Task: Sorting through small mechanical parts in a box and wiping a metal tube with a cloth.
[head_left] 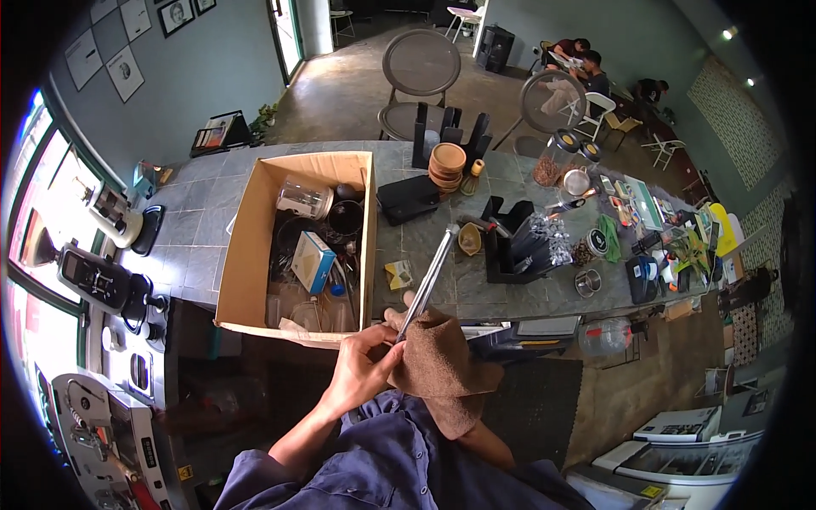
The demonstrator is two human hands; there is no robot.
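Observation:
Long silver metal tongs point(433, 280) slant up and away in front of my body, over the counter's near edge. My left hand point(361, 367) is closed, its thumb and fingers pinching the tongs near their lower end. A brown cloth point(446, 361) drapes over most of my right hand point(393, 317); only some fingertips show beside the tongs, and the cloth hides the rest of its grip. Just left of the tongs stands an open cardboard box point(293, 336) holding glass jars, a blue-and-white carton point(314, 262) and dark containers.
On the grey tiled counter point(408, 246) are a yellow packet point(399, 274), stacked wooden bowls point(446, 166), a black holder point(514, 263) with foil-topped items, and jars point(557, 157). A coffee grinder point(98, 276) stands at left. People point(586, 68) sit far off at right.

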